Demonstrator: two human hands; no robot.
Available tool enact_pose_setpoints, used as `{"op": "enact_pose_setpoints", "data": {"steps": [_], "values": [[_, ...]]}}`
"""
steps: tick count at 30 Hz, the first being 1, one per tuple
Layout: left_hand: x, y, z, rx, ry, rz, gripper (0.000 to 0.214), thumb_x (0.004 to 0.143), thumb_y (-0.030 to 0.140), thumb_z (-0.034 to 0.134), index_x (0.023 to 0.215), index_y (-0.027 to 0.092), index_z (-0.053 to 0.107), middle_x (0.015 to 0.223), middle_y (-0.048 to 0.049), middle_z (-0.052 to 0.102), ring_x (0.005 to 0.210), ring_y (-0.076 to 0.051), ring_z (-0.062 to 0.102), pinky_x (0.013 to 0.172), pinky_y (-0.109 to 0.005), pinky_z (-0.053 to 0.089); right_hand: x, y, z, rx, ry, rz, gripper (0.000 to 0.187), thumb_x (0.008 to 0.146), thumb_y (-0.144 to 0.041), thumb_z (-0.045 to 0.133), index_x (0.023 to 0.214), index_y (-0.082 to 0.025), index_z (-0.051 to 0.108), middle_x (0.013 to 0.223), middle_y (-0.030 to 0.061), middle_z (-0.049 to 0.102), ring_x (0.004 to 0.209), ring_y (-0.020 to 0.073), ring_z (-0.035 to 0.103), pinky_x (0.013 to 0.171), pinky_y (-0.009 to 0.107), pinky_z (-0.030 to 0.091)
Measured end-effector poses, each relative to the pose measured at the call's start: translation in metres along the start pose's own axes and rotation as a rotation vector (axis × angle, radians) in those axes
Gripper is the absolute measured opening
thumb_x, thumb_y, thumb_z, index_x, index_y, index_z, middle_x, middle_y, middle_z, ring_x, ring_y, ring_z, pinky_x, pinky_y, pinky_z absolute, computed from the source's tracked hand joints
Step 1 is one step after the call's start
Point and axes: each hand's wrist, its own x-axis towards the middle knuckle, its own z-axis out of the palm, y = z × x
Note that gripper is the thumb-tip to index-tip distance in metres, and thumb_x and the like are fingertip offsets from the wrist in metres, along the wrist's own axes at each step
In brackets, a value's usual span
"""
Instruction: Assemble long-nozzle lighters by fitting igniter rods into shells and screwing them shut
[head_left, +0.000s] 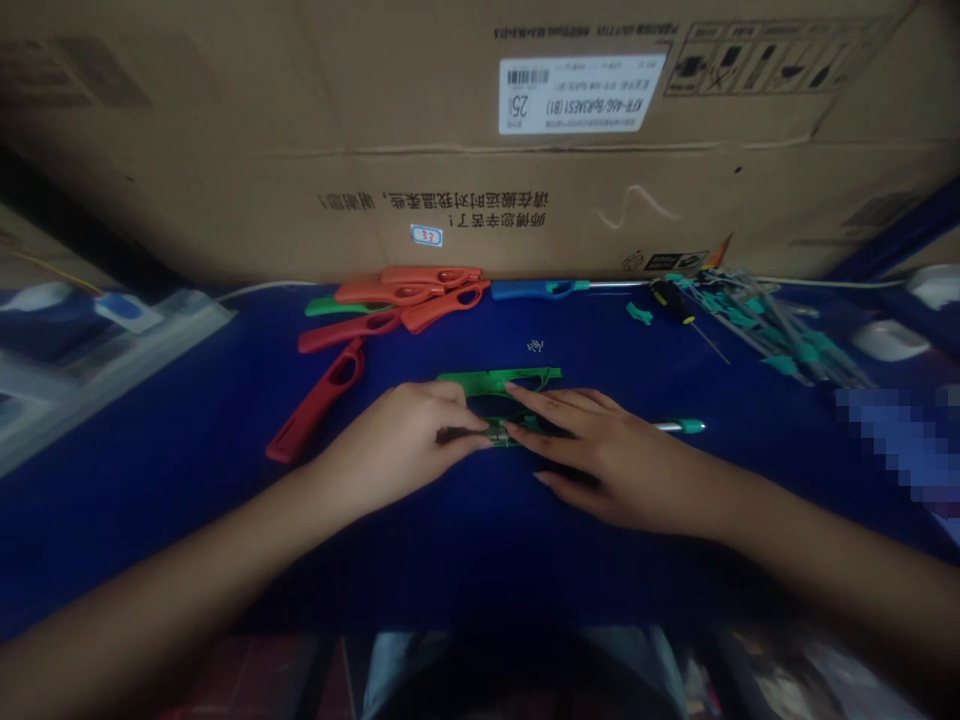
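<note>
On the blue table, an opened green long-neck lighter (496, 434) lies under both hands, with its inner parts partly showing. A metal tube with a teal tip (681, 427) comes out beyond my right hand, apparently part of it. My left hand (409, 435) pinches the lighter's left end between thumb and fingers. My right hand (615, 450) has its fingers spread; one fingertip rests at the lighter's middle, another touches the loose green shell half (480, 382) just behind. Much of the lighter is hidden under my fingers. Several small screws (535, 346) lie farther back.
Orange lighter handles (442, 305) and a dark red one (315, 405) lie left. A blue lighter (532, 290) lies along the cardboard box (420, 110). At right are a yellow-black screwdriver (671, 300) and a heap of tubes with teal parts (787, 330).
</note>
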Motion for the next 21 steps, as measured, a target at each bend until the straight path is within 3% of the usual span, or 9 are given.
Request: {"op": "enact_pose_setpoints", "data": {"steps": [7, 10, 15, 18, 21], "values": [[-0.001, 0.001, 0.0, 0.014, -0.012, -0.015, 0.015, 0.092, 0.032, 0.069, 0.098, 0.025, 0.081, 0.086, -0.0009, 0.069, 0.07, -0.013, 0.064, 0.067, -0.026, 0.049, -0.001, -0.003, -0.003, -0.04, -0.01, -0.021, 0.043, 0.098, -0.029, 0.053, 0.14, -0.019, 0.059, 0.161, 0.0146, 0.036, 0.134, 0.0314, 0.051, 0.109, 0.052, 0.044], [-0.001, 0.001, 0.0, 0.014, -0.01, -0.001, 0.014, 0.091, 0.03, 0.07, 0.099, 0.025, 0.08, 0.086, -0.0004, 0.069, 0.071, -0.012, 0.065, 0.068, -0.026, 0.049, 0.0, -0.001, -0.003, -0.021, 0.055, -0.014, 0.041, 0.097, -0.028, 0.055, 0.137, -0.02, 0.061, 0.158, 0.0136, 0.041, 0.131, 0.0306, 0.053, 0.107, 0.051, 0.044], [-0.002, 0.002, -0.001, 0.014, 0.002, 0.008, 0.014, 0.091, 0.028, 0.069, 0.101, 0.025, 0.079, 0.088, 0.0009, 0.069, 0.067, -0.01, 0.064, 0.063, -0.024, 0.048, 0.001, 0.01, -0.009, 0.108, 0.2, 0.094, 0.022, 0.094, -0.023, 0.057, 0.113, -0.02, 0.069, 0.121, 0.0107, 0.066, 0.109, 0.024, 0.062, 0.092, 0.042, 0.049], [-0.003, 0.004, -0.001, 0.054, 0.029, 0.005, 0.014, 0.089, 0.03, 0.071, 0.1, 0.025, 0.078, 0.087, 0.0016, 0.07, 0.067, -0.011, 0.064, 0.061, -0.024, 0.049, 0.002, 0.014, -0.013, 0.154, 0.152, 0.114, 0.013, 0.093, -0.022, 0.059, 0.1, -0.02, 0.069, 0.102, 0.0069, 0.067, 0.093, 0.0209, 0.062, 0.085, 0.038, 0.048], [-0.004, 0.007, 0.0, 0.144, 0.09, 0.041, 0.014, 0.089, 0.029, 0.07, 0.1, 0.024, 0.076, 0.091, 0.0011, 0.072, 0.076, -0.015, 0.067, 0.068, -0.027, 0.053, 0.002, 0.016, -0.013, 0.169, 0.1, 0.111, 0.01, 0.093, -0.021, 0.059, 0.099, -0.021, 0.067, 0.099, 0.0047, 0.066, 0.092, 0.02, 0.061, 0.083, 0.037, 0.046]]}}
